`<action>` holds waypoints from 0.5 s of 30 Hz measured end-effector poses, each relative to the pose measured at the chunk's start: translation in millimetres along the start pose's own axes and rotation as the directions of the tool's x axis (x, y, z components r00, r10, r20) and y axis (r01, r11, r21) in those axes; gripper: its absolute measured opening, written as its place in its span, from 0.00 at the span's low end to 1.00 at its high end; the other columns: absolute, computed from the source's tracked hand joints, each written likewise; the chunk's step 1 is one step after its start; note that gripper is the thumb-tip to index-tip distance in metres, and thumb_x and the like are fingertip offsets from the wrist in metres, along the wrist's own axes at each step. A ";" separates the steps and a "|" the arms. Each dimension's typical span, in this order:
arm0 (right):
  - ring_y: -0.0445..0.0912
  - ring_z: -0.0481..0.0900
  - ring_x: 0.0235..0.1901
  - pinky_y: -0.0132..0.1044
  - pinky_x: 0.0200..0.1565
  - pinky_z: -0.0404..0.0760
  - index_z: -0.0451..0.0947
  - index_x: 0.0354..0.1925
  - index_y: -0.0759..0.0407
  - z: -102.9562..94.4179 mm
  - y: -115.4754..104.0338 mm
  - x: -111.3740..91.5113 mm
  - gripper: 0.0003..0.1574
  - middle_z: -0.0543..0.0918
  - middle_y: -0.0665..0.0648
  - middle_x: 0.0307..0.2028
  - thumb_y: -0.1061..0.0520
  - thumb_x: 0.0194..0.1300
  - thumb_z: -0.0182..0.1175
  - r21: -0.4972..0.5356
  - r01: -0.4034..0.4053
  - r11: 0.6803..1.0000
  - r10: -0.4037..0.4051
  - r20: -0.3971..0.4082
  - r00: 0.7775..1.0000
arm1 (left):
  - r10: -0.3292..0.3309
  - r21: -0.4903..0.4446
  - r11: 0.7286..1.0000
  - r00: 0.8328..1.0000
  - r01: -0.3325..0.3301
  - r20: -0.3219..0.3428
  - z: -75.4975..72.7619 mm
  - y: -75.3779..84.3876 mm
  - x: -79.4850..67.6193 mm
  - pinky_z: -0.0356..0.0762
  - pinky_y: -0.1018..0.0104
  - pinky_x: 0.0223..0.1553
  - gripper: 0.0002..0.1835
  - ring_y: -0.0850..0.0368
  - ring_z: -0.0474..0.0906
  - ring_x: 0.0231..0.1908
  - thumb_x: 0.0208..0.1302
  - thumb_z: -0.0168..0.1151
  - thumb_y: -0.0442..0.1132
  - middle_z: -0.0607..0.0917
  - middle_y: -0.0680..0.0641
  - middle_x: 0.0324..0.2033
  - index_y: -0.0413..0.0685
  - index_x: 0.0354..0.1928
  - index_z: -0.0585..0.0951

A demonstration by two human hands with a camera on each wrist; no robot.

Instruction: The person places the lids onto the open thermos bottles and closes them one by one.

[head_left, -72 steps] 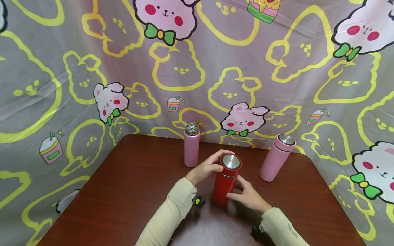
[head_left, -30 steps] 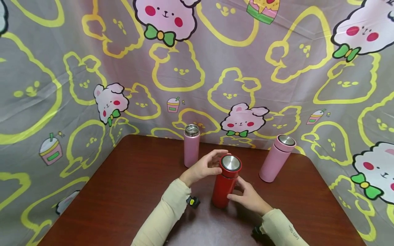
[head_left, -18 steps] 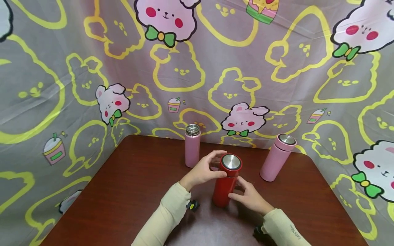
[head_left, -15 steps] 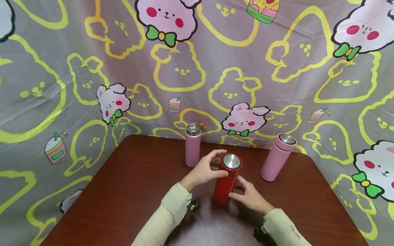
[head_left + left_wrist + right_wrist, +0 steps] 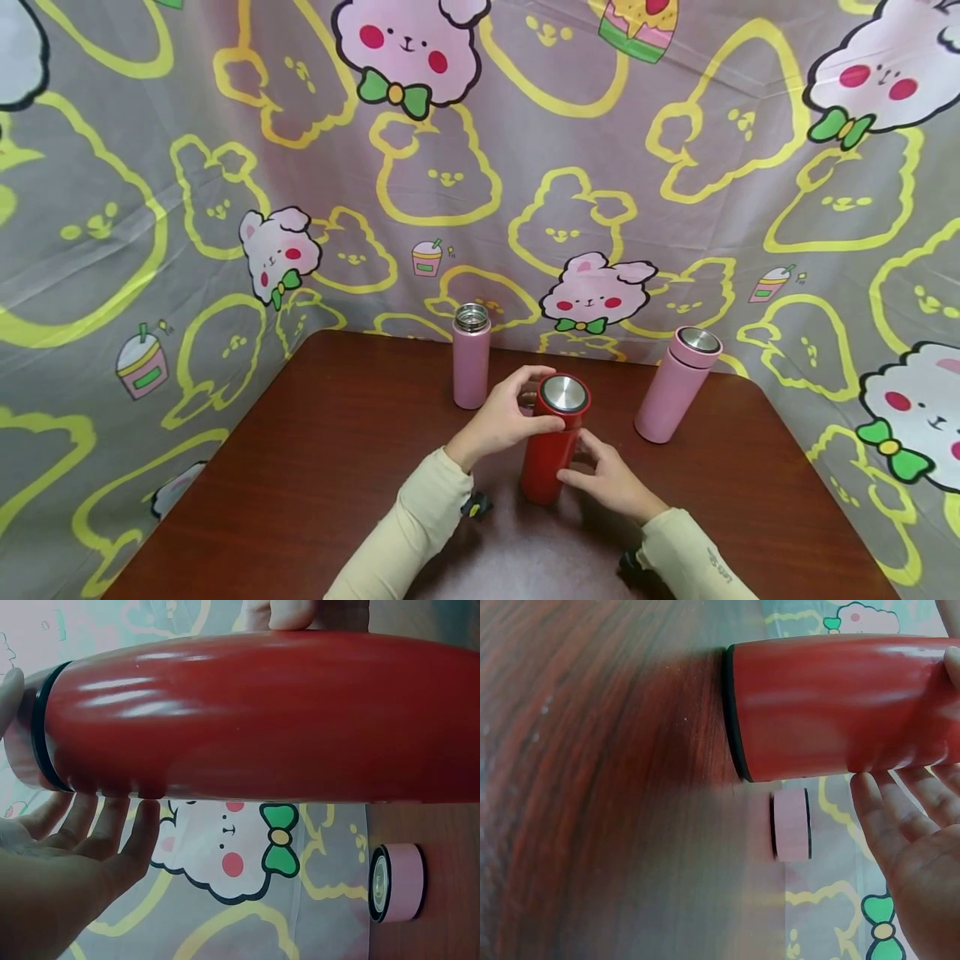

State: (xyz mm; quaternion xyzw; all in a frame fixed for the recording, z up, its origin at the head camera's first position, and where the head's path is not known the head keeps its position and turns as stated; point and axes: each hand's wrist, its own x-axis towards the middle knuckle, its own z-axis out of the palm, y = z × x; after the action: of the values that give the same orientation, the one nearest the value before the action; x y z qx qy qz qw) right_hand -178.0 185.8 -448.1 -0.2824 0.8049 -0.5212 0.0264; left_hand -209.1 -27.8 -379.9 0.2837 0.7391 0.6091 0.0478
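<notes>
A red thermos (image 5: 549, 467) stands upright on the brown table, its red screw lid (image 5: 566, 394) with a silver disc on top. My left hand (image 5: 504, 421) grips the lid, thumb across the near side and fingers behind it. Lower down, my right hand (image 5: 613, 485) holds the body from the right; its fingers (image 5: 900, 802) curve round the far side. A black ring (image 5: 46, 727) shows between lid and body in the left wrist view. Behind the thermos, a loose pink lid (image 5: 405, 883) lies on the table, mostly hidden in the head view.
A pink thermos without its lid (image 5: 471, 367), steel mouth exposed, stands at the back left of the red one. Another pink thermos (image 5: 675, 387), lid on, stands at the back right. A patterned cloth (image 5: 450, 200) hangs around the table (image 5: 315, 450).
The silver strip under the red lid no longer shows. My left hand loosened from the lid, then came round it again, with its thumb now further right. The right hand has stayed in place.
</notes>
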 end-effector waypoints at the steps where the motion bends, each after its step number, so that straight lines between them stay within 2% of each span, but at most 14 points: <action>1: 0.42 0.78 0.48 0.47 0.51 0.76 0.65 0.59 0.65 0.0 0.4 0.0 0.33 0.80 0.59 0.49 0.61 0.58 0.67 0.002 0.000 1.000 0.000 0.000 1.000 | 0.001 0.000 1.000 1.000 -0.001 0.002 -0.3 4.7 -1.7 0.76 0.67 0.47 0.34 0.53 0.75 0.49 0.54 0.71 0.38 0.76 0.50 0.54 0.49 0.63 0.68; 4: 0.42 0.78 0.48 0.47 0.51 0.76 0.65 0.59 0.65 0.1 1.3 0.1 0.33 0.80 0.59 0.49 0.62 0.57 0.67 0.007 0.000 1.000 0.000 -0.002 1.000 | -0.004 -0.005 1.000 1.000 0.004 0.007 -1.4 19.6 -6.8 0.76 0.67 0.47 0.34 0.53 0.76 0.48 0.54 0.70 0.37 0.76 0.48 0.53 0.44 0.62 0.68; 6: 0.43 0.78 0.48 0.47 0.51 0.76 0.65 0.59 0.65 0.4 6.7 0.2 0.34 0.80 0.60 0.49 0.62 0.57 0.67 0.007 0.001 1.000 -0.001 -0.002 1.000 | -0.017 -0.008 1.000 1.000 0.017 0.005 -1.3 19.4 -6.5 0.76 0.67 0.47 0.33 0.53 0.76 0.49 0.54 0.70 0.38 0.77 0.48 0.52 0.44 0.62 0.68; 12: 0.44 0.78 0.49 0.45 0.51 0.76 0.64 0.61 0.60 1.5 37.3 1.2 0.35 0.80 0.57 0.50 0.60 0.58 0.67 -0.005 0.013 1.000 -0.013 -0.011 1.000 | -0.039 -0.031 0.999 0.999 0.038 -0.009 1.0 -0.3 0.5 0.75 0.64 0.49 0.33 0.55 0.75 0.50 0.53 0.72 0.39 0.78 0.52 0.51 0.51 0.60 0.69; 15: 0.44 0.78 0.49 0.45 0.51 0.76 0.65 0.61 0.60 1.8 35.6 1.4 0.35 0.80 0.56 0.50 0.59 0.58 0.67 -0.007 0.014 1.000 -0.014 -0.015 1.000 | -0.038 -0.051 0.998 0.999 0.038 0.001 0.4 -0.8 1.4 0.75 0.65 0.49 0.32 0.56 0.75 0.50 0.53 0.71 0.38 0.78 0.51 0.51 0.50 0.60 0.69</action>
State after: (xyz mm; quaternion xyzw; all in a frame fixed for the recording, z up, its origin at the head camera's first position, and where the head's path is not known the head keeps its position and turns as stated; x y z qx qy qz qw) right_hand -193.7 194.2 -478.9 -0.2842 0.8049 -0.5207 0.0158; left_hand -210.4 -26.9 -380.3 0.2683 0.7287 0.6266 0.0664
